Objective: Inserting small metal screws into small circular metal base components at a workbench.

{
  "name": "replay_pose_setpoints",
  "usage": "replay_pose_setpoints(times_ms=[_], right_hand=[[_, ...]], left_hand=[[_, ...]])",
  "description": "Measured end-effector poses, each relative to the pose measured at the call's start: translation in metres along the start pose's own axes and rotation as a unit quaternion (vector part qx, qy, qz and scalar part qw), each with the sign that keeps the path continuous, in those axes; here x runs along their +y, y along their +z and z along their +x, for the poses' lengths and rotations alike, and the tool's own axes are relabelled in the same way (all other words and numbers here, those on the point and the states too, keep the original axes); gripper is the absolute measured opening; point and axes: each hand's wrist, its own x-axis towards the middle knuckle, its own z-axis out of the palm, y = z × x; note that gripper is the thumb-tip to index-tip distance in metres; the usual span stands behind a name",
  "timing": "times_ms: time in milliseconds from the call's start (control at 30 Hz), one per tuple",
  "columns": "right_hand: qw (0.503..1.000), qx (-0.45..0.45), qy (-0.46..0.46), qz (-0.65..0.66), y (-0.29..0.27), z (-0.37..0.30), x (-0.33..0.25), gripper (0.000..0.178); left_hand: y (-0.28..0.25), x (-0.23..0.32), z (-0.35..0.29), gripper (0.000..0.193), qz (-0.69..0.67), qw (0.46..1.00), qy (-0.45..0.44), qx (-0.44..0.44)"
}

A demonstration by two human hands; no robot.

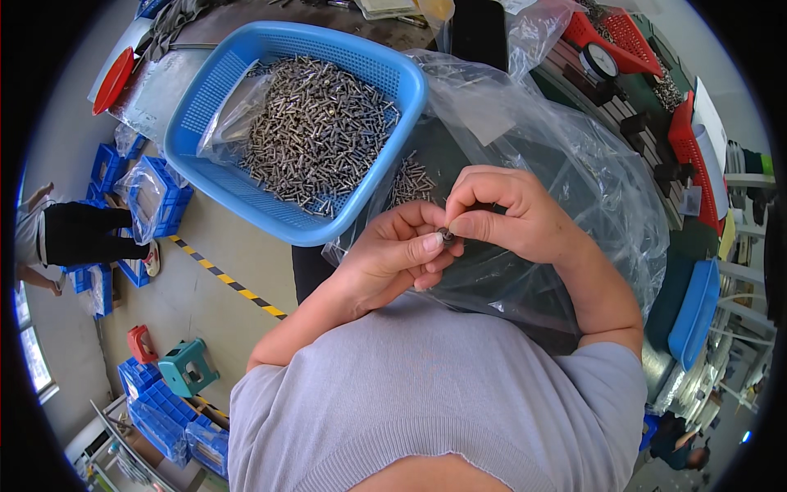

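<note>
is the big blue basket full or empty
Partly full: a heap of metal pins lies in the basket, with bare blue wall showing around it.

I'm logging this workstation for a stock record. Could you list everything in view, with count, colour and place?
Large basket: one, blue, upper left of centre
Metal pins: uncountable, silvery, in the basket
Loose pins: small pile, silvery, right of the basket
Plastic sheeting: count unclear, clear, right of centre
Dial gauge: one, white-faced, upper right
Red baskets: at least two, red, upper right
Tray: one, blue, far right
Teal stool: one, teal, lower left
Red stool: one, red, beside it
Crates: several, blue, left
Floor tape: yellow-black, left
Co-workers: two, dark-clothed parts, far left and lower right
Small part: one, dark, at both hands' fingertips
Left hand: one, bare, centre
Right hand: one, bare, right of centre
</note>
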Motion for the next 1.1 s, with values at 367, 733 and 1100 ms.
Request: replay_pose_setpoints(times_ms=[367,733,1100], right_hand=[[1.000,-0.011,0.013,0.003,0.003,0.003,0.002,0.010],[0.990,0.022,-0.109,-0.083,0.005,0.002,0.006,0.019],[0.981,0.131,-0.041,-0.134,-0.003,0.003,0.004,0.010]], left_hand=[[0.000,0.002,0.000,0.027,0.010,1.000,-0.010,-0.002],[-0.001,-0.002,-0.002,0.030,-0.002,1.000,-0.010,0.007],[0.002,0.000,-0.004,0.018,-0.020,0.998,0.053,0.012]])
